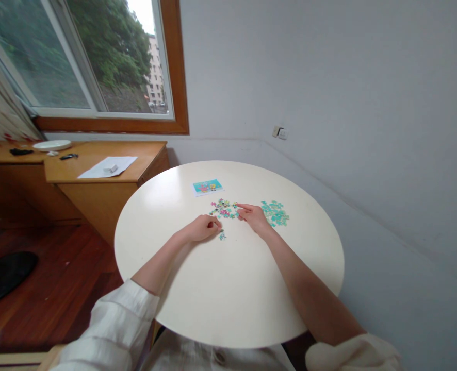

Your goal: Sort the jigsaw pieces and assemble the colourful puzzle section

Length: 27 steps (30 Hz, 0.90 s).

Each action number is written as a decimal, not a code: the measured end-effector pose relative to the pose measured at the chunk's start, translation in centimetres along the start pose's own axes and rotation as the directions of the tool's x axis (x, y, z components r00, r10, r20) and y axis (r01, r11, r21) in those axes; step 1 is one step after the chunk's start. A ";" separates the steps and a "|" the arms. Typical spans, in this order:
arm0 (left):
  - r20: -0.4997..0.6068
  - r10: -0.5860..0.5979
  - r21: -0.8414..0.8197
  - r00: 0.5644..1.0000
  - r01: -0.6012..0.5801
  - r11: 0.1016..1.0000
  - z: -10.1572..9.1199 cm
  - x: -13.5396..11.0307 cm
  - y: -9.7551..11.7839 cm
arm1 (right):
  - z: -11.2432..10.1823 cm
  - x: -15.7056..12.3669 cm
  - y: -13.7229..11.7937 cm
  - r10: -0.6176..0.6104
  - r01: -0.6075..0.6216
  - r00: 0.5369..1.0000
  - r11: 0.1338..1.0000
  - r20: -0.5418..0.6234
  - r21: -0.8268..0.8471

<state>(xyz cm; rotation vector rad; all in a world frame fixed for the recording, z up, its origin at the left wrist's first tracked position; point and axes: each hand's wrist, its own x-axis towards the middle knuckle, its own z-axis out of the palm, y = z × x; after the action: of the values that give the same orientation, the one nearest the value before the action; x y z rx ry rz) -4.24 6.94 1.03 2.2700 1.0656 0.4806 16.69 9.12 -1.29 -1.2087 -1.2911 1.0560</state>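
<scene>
Rumpled off-white sleeves [108, 330] come nearest, 1 on each side of the round white table [228, 293]. Farther in, the left hand [204, 228] has thumb and fingertips drawn together at a small cluster of jigsaw pieces [223, 236]; whether they grip any, I cannot tell. The right hand [254, 216] points its index finger into the mixed jigsaw pile [224, 208], other fingers curled; I cannot tell if it grasps a piece. Light fingertip pressure would suit best: slide pieces flat, 1 at a time, and keep the near cluster steady. Pink, yellow and teal pieces, thin and knobbed, overlap there; the turquoise jigsaw pile [275, 213] sits right. Far left lies a flat, white-bordered picture card [208, 187]; the tabletop looks smooth, faintly glossy.
</scene>
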 end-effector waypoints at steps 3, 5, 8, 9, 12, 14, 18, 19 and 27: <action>-0.010 0.002 -0.007 1.000 -0.002 1.000 0.2 0.0 -0.1 | 0.0 -0.2 -0.3 0.000 0.005 0.995 0.999 0.103 -0.044; -0.023 -0.010 -0.005 1.000 0.010 1.000 0.3 0.1 -0.1 | 0.1 -0.5 -0.7 0.018 -0.007 0.984 0.998 0.177 -0.063; -0.051 -0.022 0.011 0.998 0.023 1.000 0.4 0.2 -0.2 | 0.2 -1.2 -1.4 0.071 -0.047 0.958 0.995 0.279 -0.093; -0.057 -0.023 0.016 0.998 0.023 1.000 0.4 0.2 -0.2 | 0.2 -1.3 -1.6 0.086 -0.054 0.946 0.992 0.311 -0.110; -0.057 -0.025 0.029 0.998 0.027 0.999 0.5 0.3 -0.2 | 0.2 -1.8 -2.1 0.101 -0.044 0.913 0.987 0.394 -0.152; -0.048 -0.027 0.032 0.999 0.028 0.999 0.6 0.3 -0.3 | 0.2 -2.0 -2.2 0.105 -0.034 0.890 0.986 0.443 -0.165; -0.038 -0.025 0.026 0.999 0.026 0.999 0.6 0.2 -0.2 | 0.3 -2.2 -2.4 0.120 -0.022 0.850 0.981 0.514 -0.193; -0.038 -0.027 0.025 0.999 0.028 0.999 0.6 0.2 -0.1 | 0.3 -2.2 -2.4 0.126 -0.020 0.842 0.979 0.525 -0.204; -0.037 -0.023 0.016 0.999 0.024 1.000 0.7 0.3 -0.3 | 0.4 -2.4 -2.7 0.139 0.007 0.801 0.970 0.582 -0.242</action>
<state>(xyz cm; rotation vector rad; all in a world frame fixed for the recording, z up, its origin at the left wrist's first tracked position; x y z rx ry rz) -3.86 7.04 0.31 2.2686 1.1175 0.5071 15.93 6.43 1.06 -1.1346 -1.9171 1.4401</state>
